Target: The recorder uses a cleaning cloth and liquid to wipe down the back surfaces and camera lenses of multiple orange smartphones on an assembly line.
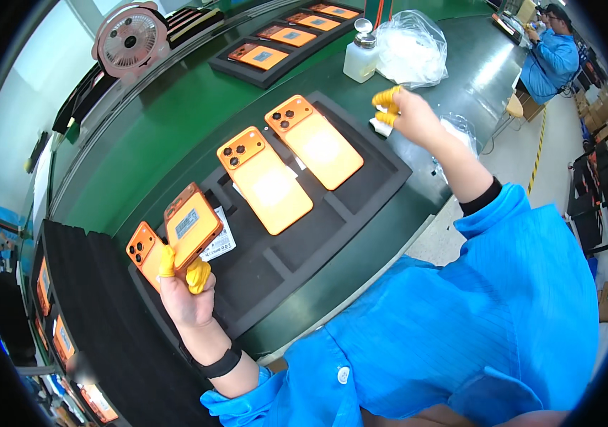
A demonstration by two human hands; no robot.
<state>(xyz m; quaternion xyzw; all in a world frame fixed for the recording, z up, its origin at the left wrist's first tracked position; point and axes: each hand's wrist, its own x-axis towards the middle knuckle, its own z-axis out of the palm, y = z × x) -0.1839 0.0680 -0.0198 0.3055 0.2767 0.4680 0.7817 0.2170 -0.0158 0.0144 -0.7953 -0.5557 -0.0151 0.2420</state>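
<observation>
My left hand [189, 295], in yellow finger cots, is closed on the lower end of an orange phone [193, 225]. That phone is tilted, with a grey label on its back. Under it lie another orange phone [149, 257] and a white printed slip [221, 238]. Two more orange phones, a middle one [265, 181] and a far one [318, 144], rest back up in the black foam tray [247, 285]. Off the tray's far right corner, my right hand [418, 119] is closed, its yellow-covered fingers pinching a small white cloth [382, 127].
A pump bottle [361, 57] and a clear plastic bag [412, 50] stand on the green bench beyond my right hand. Another foam tray [247, 71] with labelled orange phones lies at the back. Stacked black trays [98, 320] rise at left, near a pink fan [131, 41]. A co-worker [551, 57] sits far right.
</observation>
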